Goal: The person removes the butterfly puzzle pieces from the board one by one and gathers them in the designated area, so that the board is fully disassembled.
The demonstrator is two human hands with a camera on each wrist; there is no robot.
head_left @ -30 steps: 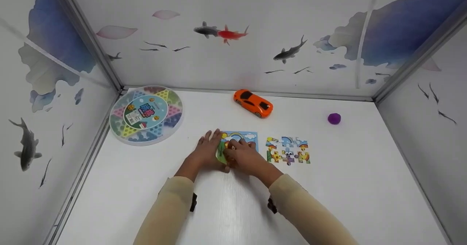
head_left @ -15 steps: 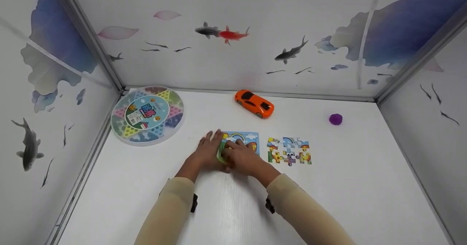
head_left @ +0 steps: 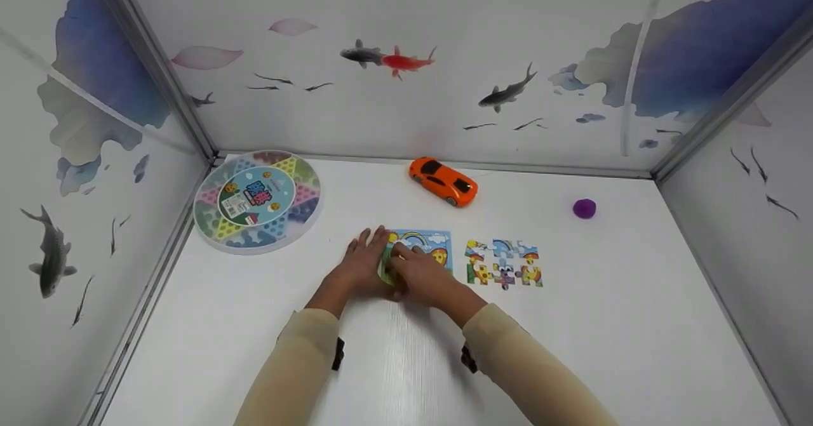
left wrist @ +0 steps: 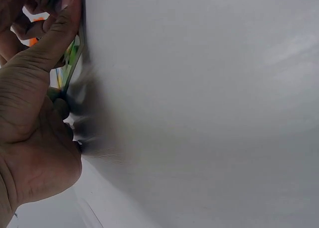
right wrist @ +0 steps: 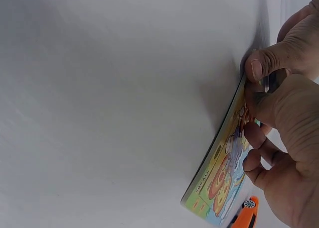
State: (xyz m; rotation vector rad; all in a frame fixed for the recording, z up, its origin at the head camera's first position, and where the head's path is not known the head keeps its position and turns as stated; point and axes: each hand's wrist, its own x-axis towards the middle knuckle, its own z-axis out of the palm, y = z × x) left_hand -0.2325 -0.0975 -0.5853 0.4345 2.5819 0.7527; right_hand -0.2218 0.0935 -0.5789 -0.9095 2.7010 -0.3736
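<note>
A jigsaw board (head_left: 438,239) with a rainbow picture lies on the white table. My left hand (head_left: 361,268) holds its near left corner, fingers along the left side and thumb (left wrist: 60,34) at the near edge. My right hand (head_left: 419,273) bends over the board's left part, its fingertips (right wrist: 254,133) down on the picture beside the left thumb. What lies between its thumb and forefinger is hidden; I cannot tell whether it pinches a piece. Several loose jigsaw pieces (head_left: 503,273) lie in two rows just right of the board.
An orange toy car (head_left: 443,181) stands behind the board. At the back left lies a round, clear-lidded board game box (head_left: 305,178). A small purple ball (head_left: 584,208) rests at the right. White printed walls (head_left: 406,115) close off the back and both sides.
My right hand has shifted slightly left over the board, baring more of the picture on the right. The left hand keeps its place at the corner. The loose pieces lie as before.
</note>
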